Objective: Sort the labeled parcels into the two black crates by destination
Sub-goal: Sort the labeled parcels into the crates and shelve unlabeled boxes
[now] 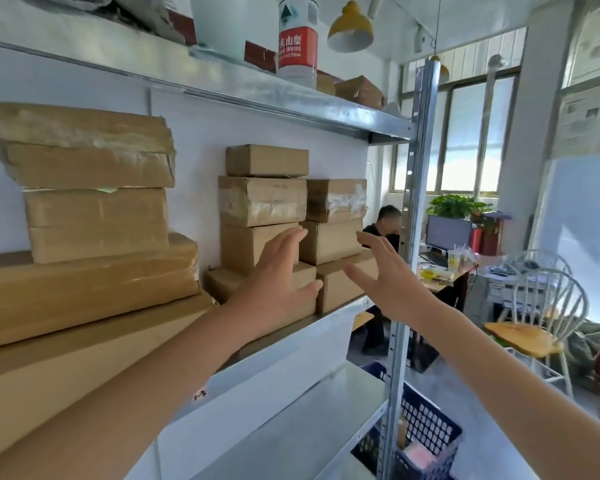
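Brown cardboard parcels are stacked on a metal shelf (340,327) at chest height. A small stack (262,200) rises in the middle, with a second stack (335,220) to its right. My left hand (278,275) is open with fingers spread, in front of the lower boxes of the middle stack. My right hand (385,275) is open too, just right of the bottom right box (340,285). Neither hand holds anything. A dark perforated crate (426,427) stands on the floor at the lower right, partly behind the shelf post.
Large flat parcels (84,202) fill the shelf's left side. A water jug (298,39) and boxes sit on the top shelf. A steel upright post (413,209) stands at the right. Beyond are a seated person (385,230), a desk with a monitor (447,233) and white chairs (541,306).
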`<state>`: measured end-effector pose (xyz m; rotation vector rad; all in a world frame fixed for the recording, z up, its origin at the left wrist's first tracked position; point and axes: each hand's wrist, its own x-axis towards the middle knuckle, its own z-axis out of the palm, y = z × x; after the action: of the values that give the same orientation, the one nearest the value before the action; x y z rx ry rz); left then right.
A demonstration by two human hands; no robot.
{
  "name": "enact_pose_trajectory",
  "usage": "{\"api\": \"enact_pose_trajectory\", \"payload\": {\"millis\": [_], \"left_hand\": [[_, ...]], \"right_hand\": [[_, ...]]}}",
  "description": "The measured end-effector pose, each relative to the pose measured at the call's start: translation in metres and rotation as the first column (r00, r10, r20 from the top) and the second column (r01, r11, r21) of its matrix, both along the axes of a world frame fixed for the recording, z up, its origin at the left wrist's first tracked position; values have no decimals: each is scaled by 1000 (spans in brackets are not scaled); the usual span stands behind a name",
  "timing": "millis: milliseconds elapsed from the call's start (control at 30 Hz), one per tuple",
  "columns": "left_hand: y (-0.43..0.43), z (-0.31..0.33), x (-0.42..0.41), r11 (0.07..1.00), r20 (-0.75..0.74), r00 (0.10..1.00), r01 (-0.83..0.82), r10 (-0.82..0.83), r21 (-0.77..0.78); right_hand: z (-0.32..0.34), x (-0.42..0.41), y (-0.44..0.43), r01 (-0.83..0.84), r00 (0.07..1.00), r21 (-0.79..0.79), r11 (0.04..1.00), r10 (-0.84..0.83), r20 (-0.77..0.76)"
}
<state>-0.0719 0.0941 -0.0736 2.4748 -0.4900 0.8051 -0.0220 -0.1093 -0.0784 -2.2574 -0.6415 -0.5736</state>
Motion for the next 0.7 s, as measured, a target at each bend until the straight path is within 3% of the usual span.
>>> {"api": "enact_pose_trajectory", "payload": {"millis": [333, 700], "left_hand": [[-37, 6, 76, 998, -17, 999, 44, -44, -44], [-67, 19, 121, 973, -67, 982, -185, 177, -141]], "right_hand": [[-6, 71, -3, 2, 1000, 108, 994, -1, -6], [34, 170, -27, -157, 986, 158, 975, 147, 73]]}}
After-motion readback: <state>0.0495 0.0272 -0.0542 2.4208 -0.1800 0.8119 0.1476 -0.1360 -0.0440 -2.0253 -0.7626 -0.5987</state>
